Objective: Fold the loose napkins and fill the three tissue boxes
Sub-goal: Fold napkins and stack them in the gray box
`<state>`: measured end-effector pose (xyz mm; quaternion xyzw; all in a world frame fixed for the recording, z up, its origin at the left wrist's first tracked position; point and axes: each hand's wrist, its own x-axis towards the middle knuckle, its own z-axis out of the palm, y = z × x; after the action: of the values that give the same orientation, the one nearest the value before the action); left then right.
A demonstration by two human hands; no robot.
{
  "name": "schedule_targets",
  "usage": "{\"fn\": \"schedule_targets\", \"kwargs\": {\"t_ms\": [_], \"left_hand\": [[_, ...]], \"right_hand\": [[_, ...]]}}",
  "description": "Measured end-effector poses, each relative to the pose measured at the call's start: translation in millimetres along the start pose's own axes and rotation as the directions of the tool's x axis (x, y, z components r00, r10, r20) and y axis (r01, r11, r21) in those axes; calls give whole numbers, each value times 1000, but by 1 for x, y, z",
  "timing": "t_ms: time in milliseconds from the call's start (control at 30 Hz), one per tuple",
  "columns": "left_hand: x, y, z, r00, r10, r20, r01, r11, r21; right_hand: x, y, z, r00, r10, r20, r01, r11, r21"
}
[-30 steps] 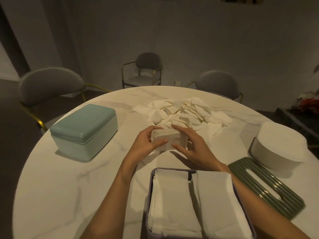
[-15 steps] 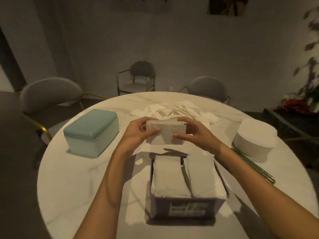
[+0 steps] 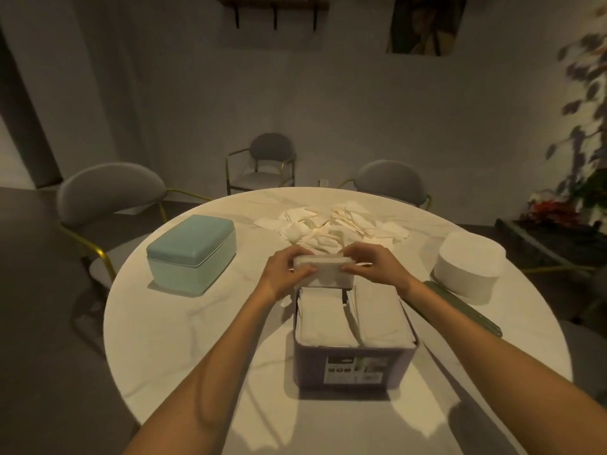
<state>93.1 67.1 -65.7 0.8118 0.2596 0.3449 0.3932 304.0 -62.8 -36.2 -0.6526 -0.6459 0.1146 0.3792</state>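
My left hand (image 3: 285,270) and my right hand (image 3: 371,265) grip the two ends of a stack of folded white napkins (image 3: 323,272), held just above the far edge of an open dark tissue box (image 3: 353,364). Two rows of folded napkins lie inside that box. A heap of loose napkins (image 3: 331,224) covers the table's far middle. A closed teal tissue box (image 3: 192,252) stands at the left. A round white tissue box (image 3: 468,269) sits at the right.
A ribbed green lid (image 3: 466,310) lies on the round marble table (image 3: 184,339) beside the white box. Grey chairs (image 3: 108,192) ring the table's left and far sides. A plant (image 3: 578,178) stands at the right.
Both hands lifted the napkin stack off the table near the heap and brought it back over the dark box. The view pulled back and up.
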Motion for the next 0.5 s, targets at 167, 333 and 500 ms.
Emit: {"fn": "schedule_targets", "kwargs": {"t_ms": [167, 333, 500], "left_hand": [[16, -11, 15, 1000, 15, 1, -15, 999, -50], [21, -25, 32, 997, 1, 77, 4, 998, -56], [22, -31, 37, 997, 40, 72, -35, 997, -63]], "right_hand": [[12, 23, 2, 999, 37, 3, -37, 999, -40], [-2, 41, 15, 998, -5, 66, -5, 990, 142], [-6, 52, 27, 997, -75, 5, 75, 994, 75]]}}
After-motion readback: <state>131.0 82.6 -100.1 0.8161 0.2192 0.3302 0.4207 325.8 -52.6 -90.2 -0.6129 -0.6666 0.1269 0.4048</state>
